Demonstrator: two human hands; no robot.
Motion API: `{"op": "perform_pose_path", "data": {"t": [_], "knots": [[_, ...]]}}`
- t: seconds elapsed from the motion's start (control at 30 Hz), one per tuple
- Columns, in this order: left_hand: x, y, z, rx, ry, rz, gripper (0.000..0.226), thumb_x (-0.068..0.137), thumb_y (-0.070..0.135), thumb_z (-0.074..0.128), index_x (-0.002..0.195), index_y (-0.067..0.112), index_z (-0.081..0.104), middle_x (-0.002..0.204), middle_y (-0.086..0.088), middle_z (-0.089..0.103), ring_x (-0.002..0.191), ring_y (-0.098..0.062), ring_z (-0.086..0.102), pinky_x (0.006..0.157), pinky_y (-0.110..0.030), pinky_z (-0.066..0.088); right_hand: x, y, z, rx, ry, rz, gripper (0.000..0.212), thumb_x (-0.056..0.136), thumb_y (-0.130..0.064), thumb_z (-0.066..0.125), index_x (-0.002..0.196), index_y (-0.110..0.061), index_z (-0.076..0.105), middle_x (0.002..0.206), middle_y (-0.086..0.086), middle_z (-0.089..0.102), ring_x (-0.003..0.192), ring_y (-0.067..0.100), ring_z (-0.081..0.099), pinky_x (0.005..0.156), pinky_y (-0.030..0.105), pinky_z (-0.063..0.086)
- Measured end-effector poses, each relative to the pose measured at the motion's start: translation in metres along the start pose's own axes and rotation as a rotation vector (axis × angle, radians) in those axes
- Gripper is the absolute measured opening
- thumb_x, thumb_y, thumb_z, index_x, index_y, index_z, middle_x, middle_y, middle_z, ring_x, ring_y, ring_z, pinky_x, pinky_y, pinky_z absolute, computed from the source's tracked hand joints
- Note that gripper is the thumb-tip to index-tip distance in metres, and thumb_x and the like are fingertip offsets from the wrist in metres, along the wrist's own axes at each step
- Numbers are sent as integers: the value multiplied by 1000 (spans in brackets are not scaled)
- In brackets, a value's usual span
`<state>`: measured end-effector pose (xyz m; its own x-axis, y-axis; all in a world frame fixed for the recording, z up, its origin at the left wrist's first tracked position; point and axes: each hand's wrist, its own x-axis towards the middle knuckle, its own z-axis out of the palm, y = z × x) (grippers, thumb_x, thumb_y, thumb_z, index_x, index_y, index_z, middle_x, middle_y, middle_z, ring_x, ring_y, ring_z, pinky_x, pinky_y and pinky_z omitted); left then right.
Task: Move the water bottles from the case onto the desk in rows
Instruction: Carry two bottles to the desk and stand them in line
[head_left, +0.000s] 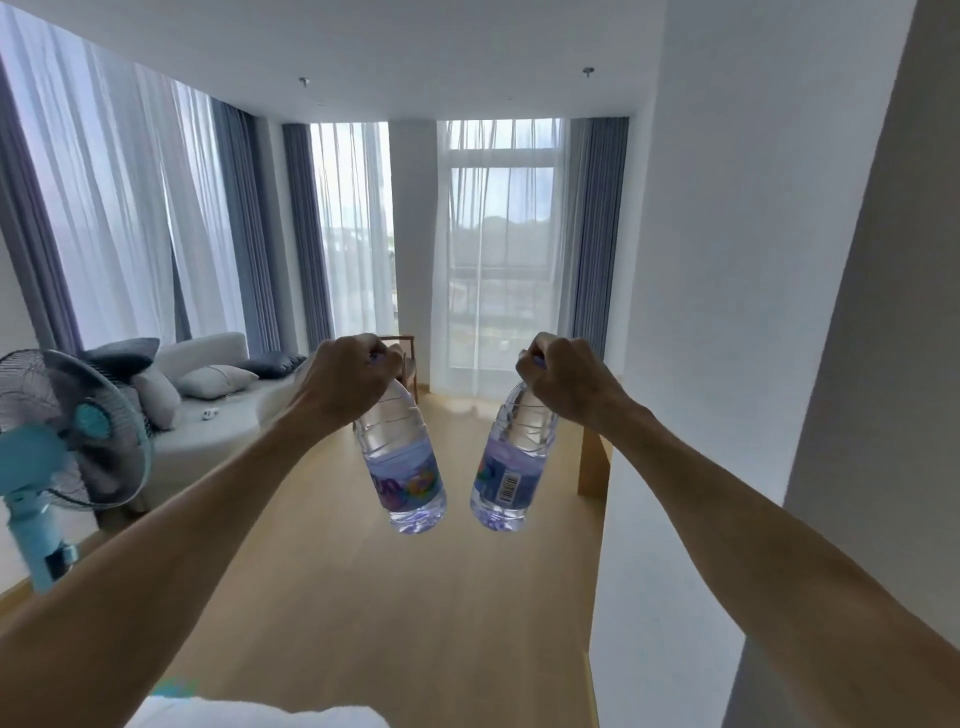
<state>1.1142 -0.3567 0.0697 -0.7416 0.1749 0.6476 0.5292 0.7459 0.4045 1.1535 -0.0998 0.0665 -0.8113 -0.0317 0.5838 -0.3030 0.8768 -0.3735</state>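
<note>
A person stands with both arms stretched forward, a water bottle dangling from each fist above a bare wooden floor. The left hand curls tightly round the cap and neck of the left bottle; the right hand grips the right bottle the same way. Both bottles hang tilted, their bases leaning toward each other, near but apart. Neither the case nor the desk is in view, so the carry appears to be midway. Held only by the caps, the full bottles could swing and knock together, or slip from the fingers and drop to the floor. To the left of the bottles a blue fan stands close to the left forearm and could be clipped on a turn; a white wall edge presses in on the right. Beyond the bottles the floor runs open to a white sofa and curtained windows.
</note>
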Motion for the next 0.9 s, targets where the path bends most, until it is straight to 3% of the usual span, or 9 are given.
{"op": "perform_pose_path", "data": {"t": [0.1, 0.3, 0.53, 0.63, 0.8, 0.9], "knots": [[39, -13, 35, 15, -4, -58, 31, 95, 36, 50, 79, 14, 62, 66, -4, 62, 65, -26, 60, 64, -35, 49, 40, 34, 20, 45, -14, 11, 20, 100, -23, 49, 100, -6, 58, 75, -3, 56, 70, 21, 61, 61, 29, 51], [116, -46, 106, 38, 21, -74, 29, 96, 31, 50, 77, 13, 63, 61, -2, 60, 59, -19, 55, 53, -23, 36, 113, 104, 66, 77, -38, 32, 27, 101, -23, 47, 109, -1, 60, 91, 9, 65, 77, 26, 64, 67, 36, 56], [217, -105, 204, -18, 34, -94, 35, 94, 30, 50, 65, 15, 62, 67, -2, 58, 64, -20, 55, 63, -28, 36, 208, 193, 138, 22, -74, 64, 17, 101, -26, 45, 96, -12, 54, 81, 3, 60, 69, 19, 59, 53, 25, 43], [271, -132, 248, -61, 2, -79, 36, 93, 32, 51, 65, 15, 64, 61, 0, 59, 63, -17, 55, 57, -27, 36, 261, 228, 161, -1, -95, 95, 23, 101, -26, 44, 94, -8, 56, 79, 7, 63, 68, 24, 61, 56, 36, 49], [360, -165, 313, -95, -21, -80, 35, 93, 36, 50, 69, 16, 66, 59, 5, 60, 60, -11, 55, 57, -20, 37, 348, 288, 184, 6, -45, 159, 23, 100, -28, 42, 89, -12, 55, 76, 4, 62, 70, 24, 63, 58, 38, 52], [407, -179, 347, -98, -30, -57, 37, 94, 38, 49, 70, 15, 66, 62, 4, 60, 65, -21, 58, 62, -28, 43, 389, 323, 198, 28, -7, 206, 24, 99, -30, 42, 89, -13, 55, 77, 3, 62, 72, 24, 64, 61, 42, 55]]}}
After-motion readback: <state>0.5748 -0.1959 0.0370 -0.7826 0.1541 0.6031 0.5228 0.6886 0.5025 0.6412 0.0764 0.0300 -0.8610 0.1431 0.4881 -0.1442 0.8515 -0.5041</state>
